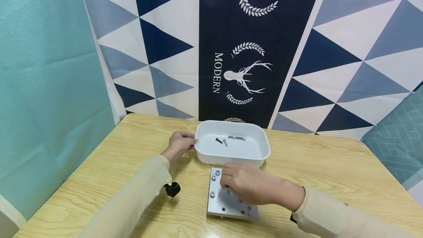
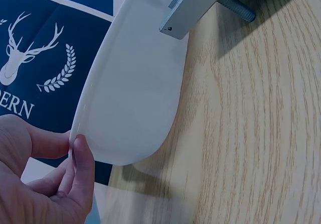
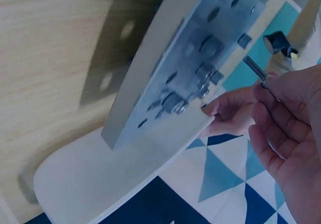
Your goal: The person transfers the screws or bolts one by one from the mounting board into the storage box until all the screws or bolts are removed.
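Below centre in the head view we've got the metal plate [image 1: 217, 204], just below the white tray [image 1: 211, 158], with screws [image 1: 212, 194] set in its upper left and bare holes [image 1: 223, 209] lower down; the right hand [image 1: 248, 183] hangs over it. Over to the left wrist view: at lower left, the left hand [image 2: 47, 179] pinches the tray's edge. Right wrist view now: at the right, fingertips pinch another screw [image 3: 255, 67], its threaded tip free, pointing upper left. We'd call this placing a screw; the next move calls for lining that tip up squarely over a hole.
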Available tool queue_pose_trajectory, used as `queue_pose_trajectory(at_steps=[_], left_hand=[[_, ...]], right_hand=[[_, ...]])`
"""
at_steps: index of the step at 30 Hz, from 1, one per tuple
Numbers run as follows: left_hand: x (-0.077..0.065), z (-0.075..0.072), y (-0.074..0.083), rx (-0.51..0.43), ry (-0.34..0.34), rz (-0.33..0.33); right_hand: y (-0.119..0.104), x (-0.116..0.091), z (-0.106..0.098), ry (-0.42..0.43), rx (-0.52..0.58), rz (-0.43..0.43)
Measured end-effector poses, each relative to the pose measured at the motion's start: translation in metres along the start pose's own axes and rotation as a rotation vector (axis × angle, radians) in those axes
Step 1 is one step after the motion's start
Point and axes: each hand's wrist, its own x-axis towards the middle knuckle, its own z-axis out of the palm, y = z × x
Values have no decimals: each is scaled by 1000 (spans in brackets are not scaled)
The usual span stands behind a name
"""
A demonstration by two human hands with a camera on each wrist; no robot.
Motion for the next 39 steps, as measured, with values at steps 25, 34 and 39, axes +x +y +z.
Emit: queue_pose_trajectory(at_steps=[25, 34, 39], left_hand=[[0, -1, 1, -2, -6, 11], [-1, -1, 1, -3, -6, -3], [-1, -1, 1, -2, -9, -2]], right_hand=[[41, 3, -8, -54, 27, 136], [52, 2, -10, -43, 27, 169], [61, 4, -11, -51, 46, 188]])
